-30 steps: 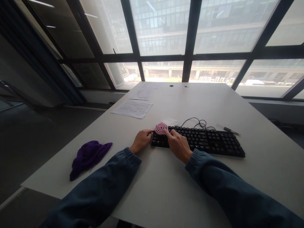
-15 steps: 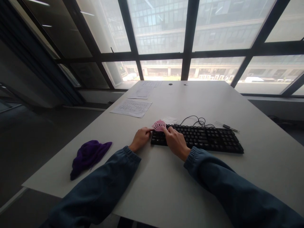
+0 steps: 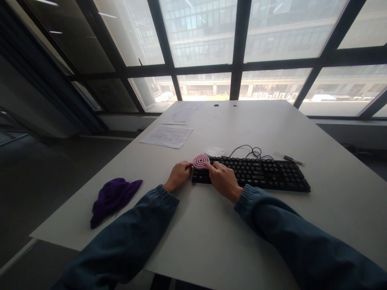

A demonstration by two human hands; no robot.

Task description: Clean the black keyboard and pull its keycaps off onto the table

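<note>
Here, left grip [image 3: 179, 175], right grip [image 3: 223, 179] clamped on pink disc [image 3: 200, 161], over keyboard [image 3: 255, 174], plastic packet [image 3: 215, 151] behind, contents unclear

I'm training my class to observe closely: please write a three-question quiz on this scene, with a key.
1. True or false: the purple cloth lies nearer the left hand than the right hand.
2. Where over the keyboard does the pink ringed disc appear: A) right end, B) middle, C) left end?
3. Fill in: printed papers lie along the table's ____ edge, as pictured.
Key: 1. true; 2. C; 3. left.
</note>
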